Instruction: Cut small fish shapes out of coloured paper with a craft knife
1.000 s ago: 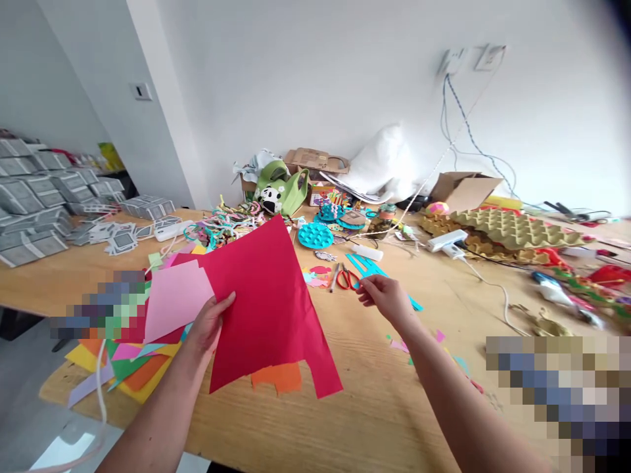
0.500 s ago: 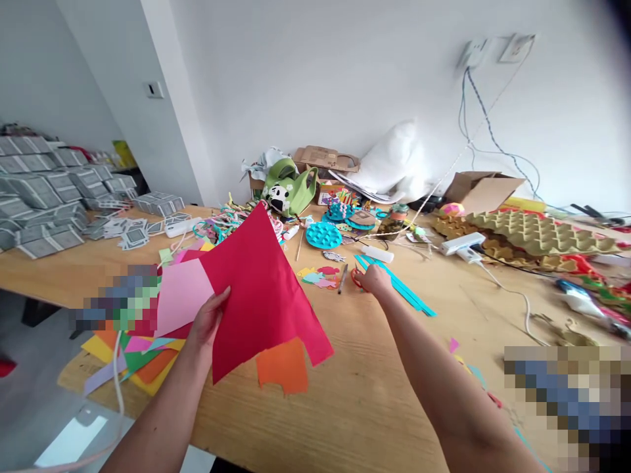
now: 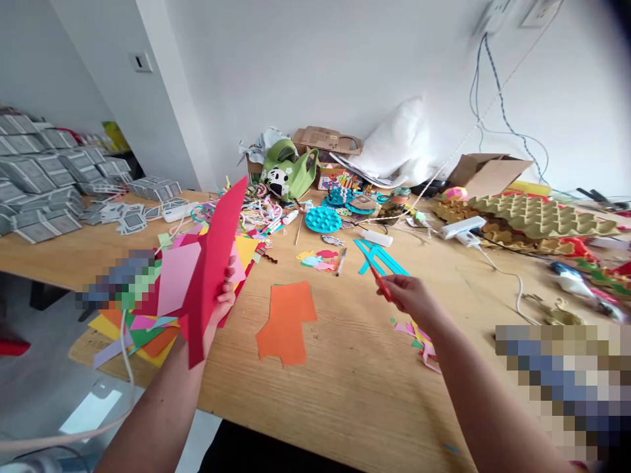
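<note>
My left hand [image 3: 225, 301] holds up a large sheet of red paper [image 3: 215, 256], now turned nearly edge-on to me. In my right hand [image 3: 413, 301] are red-handled scissors [image 3: 383, 288], their blades pointing away over several blue paper strips [image 3: 389, 257]. A cut piece of orange paper [image 3: 286, 322] lies flat on the table between my hands. Small fish-shaped paper cutouts [image 3: 310, 260] rest beyond it, with a pen [image 3: 341, 261] beside them. Behind the red sheet is a pile of coloured paper [image 3: 175, 276], partly hidden. Paper scraps [image 3: 418, 343] lie under my right forearm.
A blue round tray [image 3: 323, 220], a green panda bag [image 3: 290, 172] and craft clutter line the wall side. At right are egg cartons [image 3: 542, 213] and a white power strip [image 3: 462, 227] with its cable. Grey block stacks [image 3: 44, 177] stand at left.
My right hand has lifted the scissors off the table and drawn them back toward me. My left hand has tilted the red sheet leftward, uncovering more of the orange paper.
</note>
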